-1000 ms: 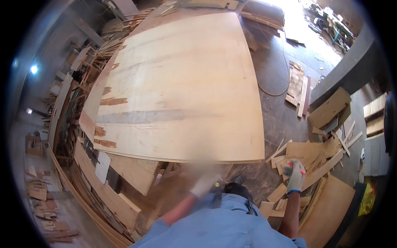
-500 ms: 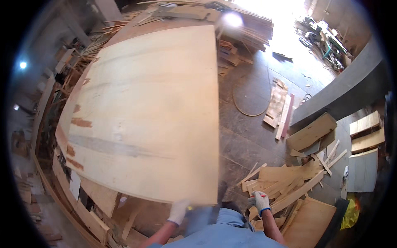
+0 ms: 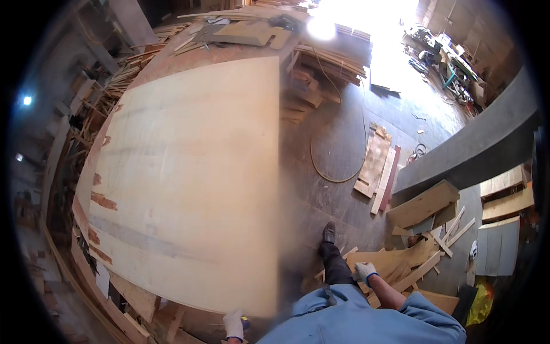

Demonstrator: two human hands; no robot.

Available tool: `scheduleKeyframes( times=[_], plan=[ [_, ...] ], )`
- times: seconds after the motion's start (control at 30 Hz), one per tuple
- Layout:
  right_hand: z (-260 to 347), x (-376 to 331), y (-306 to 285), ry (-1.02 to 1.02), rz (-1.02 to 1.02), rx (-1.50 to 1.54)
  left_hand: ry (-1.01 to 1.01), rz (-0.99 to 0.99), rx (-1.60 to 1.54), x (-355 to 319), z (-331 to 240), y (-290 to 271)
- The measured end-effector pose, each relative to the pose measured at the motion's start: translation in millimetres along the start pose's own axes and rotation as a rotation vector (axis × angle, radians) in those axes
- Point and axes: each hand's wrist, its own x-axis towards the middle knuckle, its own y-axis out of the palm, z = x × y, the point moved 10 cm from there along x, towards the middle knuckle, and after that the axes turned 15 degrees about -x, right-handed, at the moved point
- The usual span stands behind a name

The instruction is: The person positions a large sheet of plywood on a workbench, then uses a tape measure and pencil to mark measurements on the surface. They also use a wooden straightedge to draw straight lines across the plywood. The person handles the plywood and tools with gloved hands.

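Observation:
A large pale plywood sheet (image 3: 195, 172) lies flat on the left, with torn brown patches along its left side. My left hand (image 3: 234, 324), in a white knitted glove, is at the sheet's near edge. Its fingers are closed round a small yellow-and-dark object (image 3: 246, 322), partly hidden by the glove. My right hand (image 3: 364, 272), also gloved, hangs away from the sheet, beside my leg and above scrap wood. Its fingers are curled; what they hold, if anything, cannot be made out.
Scrap boards (image 3: 401, 261) lie on the floor at right, below a grey pillar (image 3: 475, 132). A hose (image 3: 338, 180) loops over the floor near some narrow planks (image 3: 375, 160). Stacked lumber (image 3: 332, 63) stands beyond the sheet. My dark shoe (image 3: 328, 232) is on the floor right of it.
My view and body have shifted, so the sheet appears lower and farther left. My leg and shoe have come into view. The left hand stays at the sheet's near edge, the right hand near my side.

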Motion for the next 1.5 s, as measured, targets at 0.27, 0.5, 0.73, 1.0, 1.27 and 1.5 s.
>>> scheduleKeyframes(
  times=[0.27, 0.5, 0.73, 1.0, 1.27, 1.5],
  plan=[
    [180.7, 136.0, -27.0, -0.097, 0.247, 0.076, -0.130, -0.442, 0.178, -9.6, 24.6, -25.4],
    [244.1, 304.2, -137.5, -0.319, 0.113, -0.307, 0.035, -0.622, 0.072, -1.0, -68.5, 43.2],
    [287.1, 376.7, -154.9, 0.161, 0.173, 0.015, 0.461, -0.281, 0.679, 108.5, -341.7, 225.1],
    [490.1, 390.9, -246.0, -0.252, -0.136, 0.088, 0.908, -0.141, 0.545, 331.2, -639.9, 398.3],
    [792.1, 380.3, -395.9, -0.517, -0.304, 0.230, 1.059, -0.128, 0.693, 424.5, -828.8, 518.9],
    [1058.7, 421.3, -507.9, -0.994, -0.999, -0.278, 0.997, -0.511, 0.613, 429.9, -827.4, 534.1]
  ],
)
